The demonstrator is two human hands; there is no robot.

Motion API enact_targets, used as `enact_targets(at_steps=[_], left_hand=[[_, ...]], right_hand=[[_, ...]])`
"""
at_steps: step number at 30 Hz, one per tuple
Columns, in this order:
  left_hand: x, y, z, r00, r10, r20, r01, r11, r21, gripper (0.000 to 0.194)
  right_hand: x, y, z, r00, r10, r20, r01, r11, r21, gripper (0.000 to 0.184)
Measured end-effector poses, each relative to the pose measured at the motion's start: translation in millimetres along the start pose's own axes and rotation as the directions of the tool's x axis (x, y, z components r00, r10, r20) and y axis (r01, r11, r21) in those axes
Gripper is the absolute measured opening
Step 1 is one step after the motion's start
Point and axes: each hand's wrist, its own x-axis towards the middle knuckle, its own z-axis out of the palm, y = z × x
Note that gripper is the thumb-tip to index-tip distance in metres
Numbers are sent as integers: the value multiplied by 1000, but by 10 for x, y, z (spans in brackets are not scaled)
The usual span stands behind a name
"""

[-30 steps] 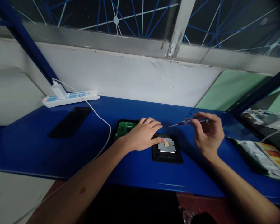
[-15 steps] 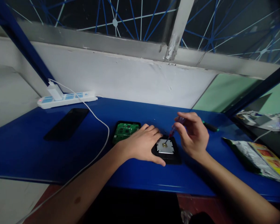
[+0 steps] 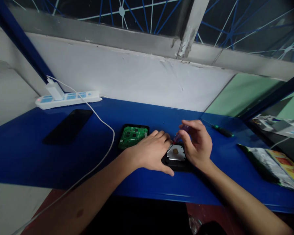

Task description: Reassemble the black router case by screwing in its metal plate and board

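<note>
My left hand [image 3: 152,150] spans the left side of a black plastic cover [image 3: 177,165], thumb at its front edge and fingers at its far edge. A silvery metal plate [image 3: 171,156] with a small tan pad [image 3: 175,151] lies in that cover. Between its thumb and fingers, my right hand [image 3: 199,144] pinches a screwdriver [image 3: 177,137] with a see-through purplish handle. Its shaft slants down to the left over the plate's far left corner; the tip is too small to place exactly. Left of the cover, a green circuit board [image 3: 131,137] sits in a black housing, partly behind my left hand.
A second screwdriver [image 3: 222,131], green and black, lies at the back right. Farther right is a shiny packet [image 3: 271,163]. On the left are a dark phone-like slab [image 3: 68,127], a white cable [image 3: 105,123] and a power strip [image 3: 72,99].
My right hand has brought the screwdriver left and down, first to the pad, then to the plate's far left corner. My left thumb has shifted from the plate to the cover's front edge.
</note>
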Motion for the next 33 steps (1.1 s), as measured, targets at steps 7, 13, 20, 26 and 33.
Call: enact_targets(at_steps=[7, 13, 20, 26, 33], left_hand=[[2, 4, -19, 1000, -4, 0, 4, 1000, -9, 86], [-1, 4, -21, 1000, -6, -6, 6, 1000, 3, 86], [-3, 3, -16, 1000, 7, -3, -7, 1000, 22, 86], [-3, -3, 5, 1000, 23, -18, -22, 999, 26, 87], [-6, -2, -9, 1000, 19, -15, -19, 1000, 18, 86]], right_hand=[[-3, -1, -4, 1000, -25, -3, 25, 1000, -3, 30], [11, 14, -4, 999, -33, -18, 32, 999, -7, 29], [-5, 32, -3, 998, -51, -24, 50, 999, -18, 32], [-16, -6, -3, 999, 19, 30, -19, 999, 29, 32], [-41, -41, -3, 989, 73, 126, -90, 987, 136, 32]])
